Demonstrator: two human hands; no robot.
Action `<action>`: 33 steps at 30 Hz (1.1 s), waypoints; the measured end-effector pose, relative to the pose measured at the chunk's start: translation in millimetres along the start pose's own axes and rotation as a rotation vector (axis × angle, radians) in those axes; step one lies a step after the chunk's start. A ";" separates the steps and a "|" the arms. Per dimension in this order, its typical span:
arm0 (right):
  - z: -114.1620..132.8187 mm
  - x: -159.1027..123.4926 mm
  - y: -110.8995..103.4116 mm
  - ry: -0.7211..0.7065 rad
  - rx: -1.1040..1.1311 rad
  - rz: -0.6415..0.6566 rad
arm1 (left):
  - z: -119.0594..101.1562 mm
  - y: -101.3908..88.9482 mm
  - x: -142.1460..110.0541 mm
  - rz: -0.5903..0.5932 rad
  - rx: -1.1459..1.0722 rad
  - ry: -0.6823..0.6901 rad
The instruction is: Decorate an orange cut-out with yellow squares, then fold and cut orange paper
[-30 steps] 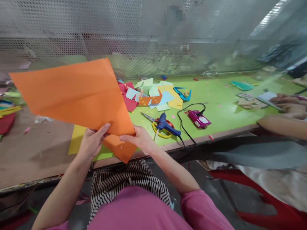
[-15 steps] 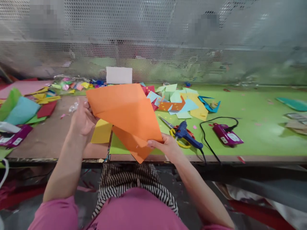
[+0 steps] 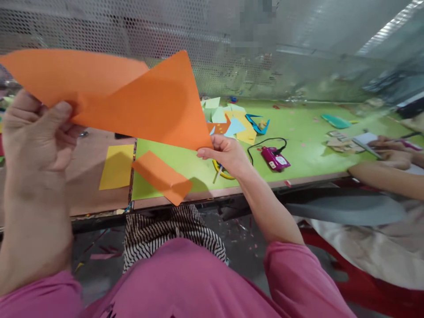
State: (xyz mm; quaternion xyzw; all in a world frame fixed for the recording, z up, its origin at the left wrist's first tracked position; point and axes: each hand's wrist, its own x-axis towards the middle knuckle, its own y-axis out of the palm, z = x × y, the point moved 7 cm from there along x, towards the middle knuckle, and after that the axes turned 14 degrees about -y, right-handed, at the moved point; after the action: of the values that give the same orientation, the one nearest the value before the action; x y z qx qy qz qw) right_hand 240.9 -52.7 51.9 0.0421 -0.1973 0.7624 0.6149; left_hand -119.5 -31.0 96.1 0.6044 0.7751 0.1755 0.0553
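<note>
Head cam: L fingers (image 3: 62, 109) & R fingers (image 3: 208, 153) grip 1 bent orange sheet (image 3: 155, 104).

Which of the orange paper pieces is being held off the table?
The large bent sheet, gripped by the left hand and right hand. The smaller orange rectangle lies on the green surface, and the yellow-spotted orange piece sits among paper scraps.

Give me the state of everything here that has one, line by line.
Large orange sheet: raised, bent over.
Left hand: closed on that sheet.
Right hand: pinching that sheet's corner.
Orange strip: lying flat, unheld.
Yellow paper: lying flat.
Magenta box: black cable plugged in.
Yellow loop handle: partly hidden; open or shut, cannot tell.
</note>
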 end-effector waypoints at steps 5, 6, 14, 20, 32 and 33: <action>-0.7 -3.9 16.0 -0.019 0.080 0.002 | 30.4 10.8 -14.1 0.062 -0.042 -0.165; -0.5 -3.6 19.2 -0.022 0.091 0.007 | 36.6 10.1 -15.8 0.021 -0.048 -0.190; 0.6 -12.1 24.4 0.008 0.071 0.035 | 49.1 -0.7 -6.4 -0.163 -0.071 -0.245; -9.0 -13.8 -13.7 0.042 -0.120 -0.061 | 34.9 -11.8 0.3 -0.177 -0.114 -0.125; 19.7 55.9 29.8 -0.221 0.083 0.222 | 26.9 33.6 -20.9 0.157 0.031 0.095; 25.5 56.7 30.3 -0.265 0.086 0.207 | 29.2 29.2 -19.6 0.157 0.048 0.102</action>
State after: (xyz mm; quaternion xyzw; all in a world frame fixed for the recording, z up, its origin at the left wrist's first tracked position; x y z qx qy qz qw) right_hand 193.9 -14.6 85.2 0.1481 -0.2471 0.8171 0.4993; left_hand -78.9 -37.7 76.4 0.6548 0.7311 0.1913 -0.0127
